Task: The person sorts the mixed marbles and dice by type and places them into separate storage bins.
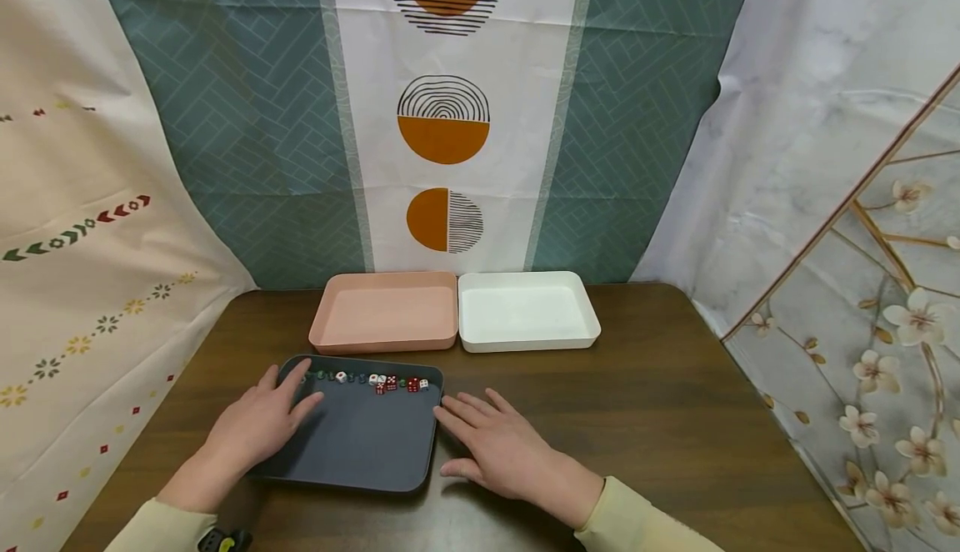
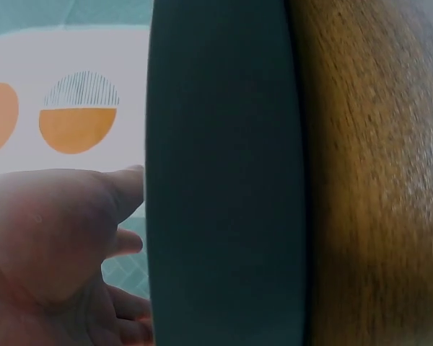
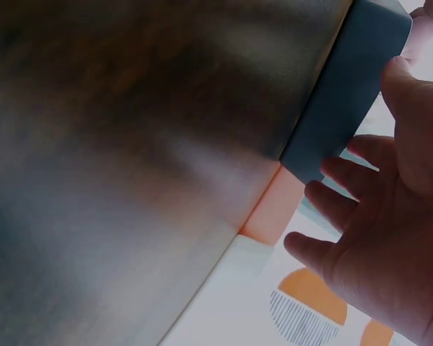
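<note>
A dark grey tray lies on the table, with a row of small dice along its far side. Among them are red dice, white dice and dark green ones. My left hand is over the tray's left edge, fingers spread and relaxed, holding nothing. My right hand lies beside the right rim, its straight fingers pointing at the tray and the fingertips right at its edge. The tray's outer wall fills the middle of the left wrist view, and the right wrist view shows the spread fingers near that wall.
Behind the dark tray, a pink tray and a white tray stand side by side. The brown wooden table extends to the right. Patterned cloth hangs behind the table and along both sides.
</note>
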{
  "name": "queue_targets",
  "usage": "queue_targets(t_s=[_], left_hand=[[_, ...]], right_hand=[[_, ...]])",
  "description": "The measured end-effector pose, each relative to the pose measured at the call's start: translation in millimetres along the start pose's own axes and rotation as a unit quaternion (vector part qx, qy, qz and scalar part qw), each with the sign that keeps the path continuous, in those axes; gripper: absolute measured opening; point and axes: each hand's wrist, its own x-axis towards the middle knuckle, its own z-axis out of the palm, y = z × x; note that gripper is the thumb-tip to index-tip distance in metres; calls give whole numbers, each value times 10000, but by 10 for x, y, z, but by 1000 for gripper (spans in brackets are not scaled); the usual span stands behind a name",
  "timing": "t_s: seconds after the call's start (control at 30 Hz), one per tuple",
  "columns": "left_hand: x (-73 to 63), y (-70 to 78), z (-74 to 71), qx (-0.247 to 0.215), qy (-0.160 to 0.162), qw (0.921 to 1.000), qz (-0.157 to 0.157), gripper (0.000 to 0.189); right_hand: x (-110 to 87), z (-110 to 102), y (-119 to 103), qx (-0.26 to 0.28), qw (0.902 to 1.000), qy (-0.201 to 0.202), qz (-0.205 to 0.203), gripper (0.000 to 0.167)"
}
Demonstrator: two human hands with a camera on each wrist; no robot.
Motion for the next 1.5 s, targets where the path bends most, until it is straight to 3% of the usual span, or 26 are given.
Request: queue_targets(t_s=[0.3, 0.67, 1.0, 1.5], left_hand=[[-2, 62, -33, -54, -250, 9997, 8, 73], [-72, 271, 19, -149, -126, 9997, 169, 73], [-104, 490, 86, -89, -68, 9994, 315, 73], [-174, 804, 135, -124, 77, 9980, 611, 70]], right_hand=[[-32, -13, 40, -22, 9999, -69, 73, 79], [-150, -66, 192, -63, 9996, 0, 273, 77], [-308, -121, 358, 355, 9978, -264, 499, 75], [-564, -190, 544, 998, 9911, -260, 837, 73]])
